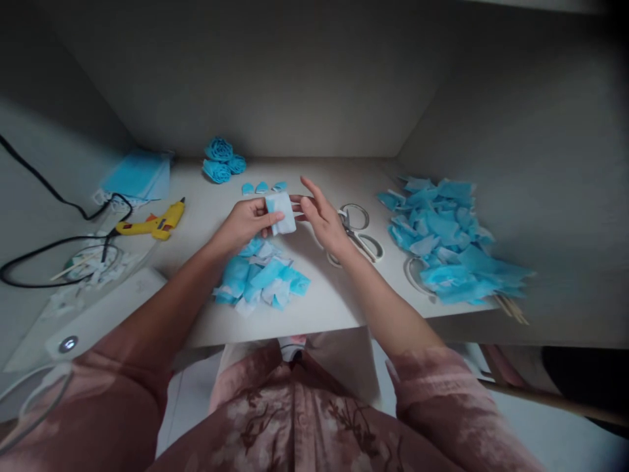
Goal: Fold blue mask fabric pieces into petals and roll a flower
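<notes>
Since the big heap at 3 o'clock runs down to the near edge of the desk, we'd worry about our right sleeve brushing scraps onto the floor, plus those sticks poking past the edge at 4. The small heap at 6 o'clock sits right under our work, so a dropped bit could get lost in it. We'd also watch the gun at 9: a careless left elbow might knock it, and we can't tell if it's hot. The scissors lie splayed just beside our right wrist at 3, so a quick sweep could mean a nick.

As for the piece, it's at the centre of our clock, held up off the desk, pinched between our left hand's thumb and fingers. Squeeze too hard and it'd probably crease. Our right hand is spread at 3, fingertips by its edge; contact's unclear. It's squarish, soft-cornered, mostly white, pale blue down the 9 o'clock side.
</notes>
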Motion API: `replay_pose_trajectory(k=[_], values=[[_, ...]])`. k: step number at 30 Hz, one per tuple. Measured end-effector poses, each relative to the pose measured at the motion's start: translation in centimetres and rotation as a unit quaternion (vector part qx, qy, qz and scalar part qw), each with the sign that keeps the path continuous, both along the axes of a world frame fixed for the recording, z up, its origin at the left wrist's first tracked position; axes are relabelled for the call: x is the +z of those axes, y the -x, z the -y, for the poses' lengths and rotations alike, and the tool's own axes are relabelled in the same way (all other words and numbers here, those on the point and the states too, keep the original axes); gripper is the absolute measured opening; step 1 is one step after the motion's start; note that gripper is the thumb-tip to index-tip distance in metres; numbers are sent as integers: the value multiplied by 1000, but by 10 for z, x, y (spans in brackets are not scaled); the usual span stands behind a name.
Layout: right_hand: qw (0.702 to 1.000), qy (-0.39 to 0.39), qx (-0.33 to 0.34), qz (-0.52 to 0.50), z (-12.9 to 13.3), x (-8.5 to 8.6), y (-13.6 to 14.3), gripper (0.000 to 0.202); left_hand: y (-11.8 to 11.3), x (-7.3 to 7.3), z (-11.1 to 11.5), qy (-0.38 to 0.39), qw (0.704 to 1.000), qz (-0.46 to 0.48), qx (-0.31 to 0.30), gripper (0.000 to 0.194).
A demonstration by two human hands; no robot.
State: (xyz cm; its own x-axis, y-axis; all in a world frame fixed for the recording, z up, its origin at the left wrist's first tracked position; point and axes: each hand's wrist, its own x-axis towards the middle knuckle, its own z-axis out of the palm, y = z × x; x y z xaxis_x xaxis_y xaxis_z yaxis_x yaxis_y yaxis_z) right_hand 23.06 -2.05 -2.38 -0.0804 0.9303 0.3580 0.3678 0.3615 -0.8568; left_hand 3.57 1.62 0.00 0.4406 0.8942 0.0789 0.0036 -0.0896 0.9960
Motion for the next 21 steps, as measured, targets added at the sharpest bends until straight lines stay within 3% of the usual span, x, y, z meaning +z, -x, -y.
replay_pose_trajectory(k=[3, 9, 17, 21], values=[[998, 19, 37, -36, -1, -5, 4, 81, -1, -3, -1, 10, 998, 46, 43, 28], [996, 8, 74, -39, -3, -13, 12, 87, -4, -5, 2, 30, 996, 66, 47, 30], [999, -7, -12, -29, -8, -16, 4, 78, -2, 0, 3, 67, 991, 111, -43, 53], [998, -4, -41, -43, -9, -12, 2, 72, 1, 6, 3, 93, 985, 116, -83, 44]])
